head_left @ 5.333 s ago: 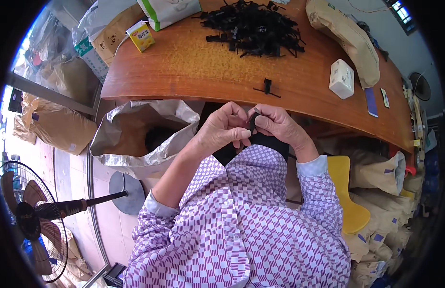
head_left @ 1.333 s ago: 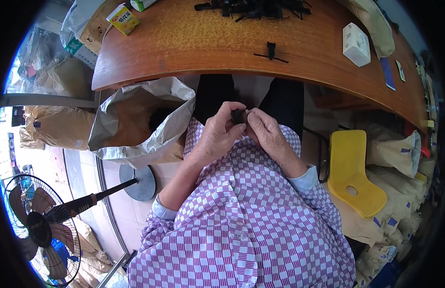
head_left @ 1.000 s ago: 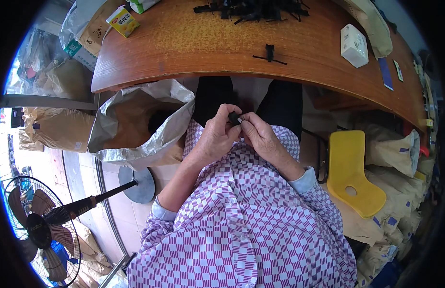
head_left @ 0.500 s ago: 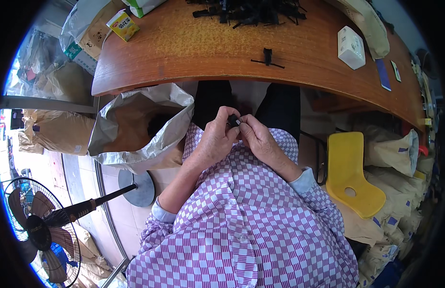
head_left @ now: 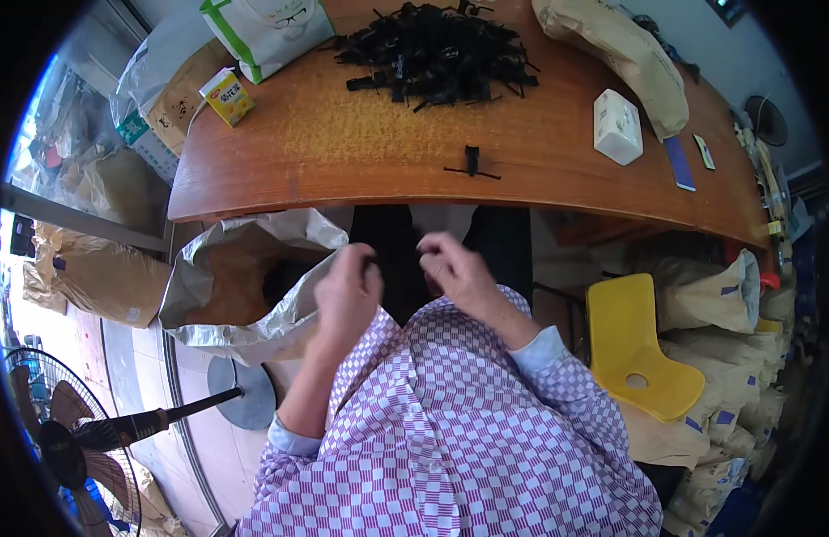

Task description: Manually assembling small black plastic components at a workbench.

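Observation:
My left hand (head_left: 347,295) is closed and slightly blurred, beside the right rim of an open paper sack (head_left: 244,333) with a silvery inner lining. A dark spot shows at its fingertips, too small to name. My right hand (head_left: 459,276) is raised above my lap, apart from the left one. Its fingers are curled and smeared by motion, and I see nothing clearly in them. On the wooden table (head_left: 298,170) ahead lies a single small black piece with thin strips (head_left: 472,163). Farther back is a heap of similar black pieces (head_left: 441,55).
A white tissue pack (head_left: 617,127), a long paper sack (head_left: 629,54), a yellow carton (head_left: 226,97) and a white-green bag (head_left: 267,36) are on the table. A yellow chair (head_left: 633,349) and filled sacks stand at right. A black fan (head_left: 70,447) is at lower left.
My hands were together over a small black piece; now they have parted, the left one shifting toward the sack. The view has tilted up, showing more of the heap.

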Demonstrator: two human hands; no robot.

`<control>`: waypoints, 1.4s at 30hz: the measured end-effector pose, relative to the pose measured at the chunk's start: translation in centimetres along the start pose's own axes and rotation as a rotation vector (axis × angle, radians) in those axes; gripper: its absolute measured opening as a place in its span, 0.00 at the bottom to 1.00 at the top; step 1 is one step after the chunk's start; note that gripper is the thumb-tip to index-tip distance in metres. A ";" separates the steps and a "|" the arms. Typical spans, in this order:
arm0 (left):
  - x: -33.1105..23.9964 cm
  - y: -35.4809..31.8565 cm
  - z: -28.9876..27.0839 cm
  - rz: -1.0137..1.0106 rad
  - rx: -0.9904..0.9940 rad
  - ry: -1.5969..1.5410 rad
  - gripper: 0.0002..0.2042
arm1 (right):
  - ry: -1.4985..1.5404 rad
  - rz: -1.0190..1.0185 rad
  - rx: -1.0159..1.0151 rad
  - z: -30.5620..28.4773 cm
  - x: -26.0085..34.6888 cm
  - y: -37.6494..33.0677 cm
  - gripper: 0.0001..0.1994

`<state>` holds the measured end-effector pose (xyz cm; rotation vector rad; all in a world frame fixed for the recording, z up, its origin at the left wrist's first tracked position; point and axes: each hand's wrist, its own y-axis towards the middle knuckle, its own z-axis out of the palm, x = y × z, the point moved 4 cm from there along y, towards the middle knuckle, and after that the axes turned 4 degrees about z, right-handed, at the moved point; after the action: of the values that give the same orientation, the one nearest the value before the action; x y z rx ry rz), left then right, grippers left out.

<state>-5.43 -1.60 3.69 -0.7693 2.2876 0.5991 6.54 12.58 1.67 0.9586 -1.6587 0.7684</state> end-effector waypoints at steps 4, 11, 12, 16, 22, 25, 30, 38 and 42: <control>7.8 0.6 -7.6 -0.076 -0.054 0.354 0.14 | -0.787 -0.095 -0.496 -7.1 0.7 3.6 0.16; 5.6 2.5 -4.0 -0.157 0.019 -0.377 0.33 | -0.912 -0.161 -0.385 -8.0 -0.1 6.9 0.09; 4.0 2.5 -2.4 -0.177 0.086 -0.730 0.35 | -0.578 -0.156 -0.310 -6.9 1.3 6.0 0.07; -0.5 3.3 2.0 -0.192 0.335 -1.168 0.38 | -0.117 -0.074 -0.156 -2.6 2.2 2.7 0.05; -0.8 2.8 4.2 -0.246 0.346 -1.286 0.34 | -0.065 -0.029 -0.072 0.0 1.3 0.6 0.05; -0.9 1.8 4.4 -0.283 0.273 -1.261 0.28 | -0.006 -0.026 -0.079 0.8 0.8 -0.2 0.05; -0.1 0.4 5.0 -0.389 0.164 -1.257 0.18 | -0.014 0.019 -0.115 1.5 -0.8 -1.8 0.09; -0.2 0.0 6.3 -0.259 0.193 -0.969 0.16 | 0.052 0.099 -0.082 0.9 -0.1 -2.2 0.11; -0.6 -0.2 6.5 -0.172 0.192 -0.799 0.14 | 0.084 0.049 -0.038 1.2 -0.4 -2.0 0.12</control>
<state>-2.16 2.30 -0.46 -0.4989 1.4997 0.4808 7.86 10.73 1.00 0.8504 -1.6226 0.7963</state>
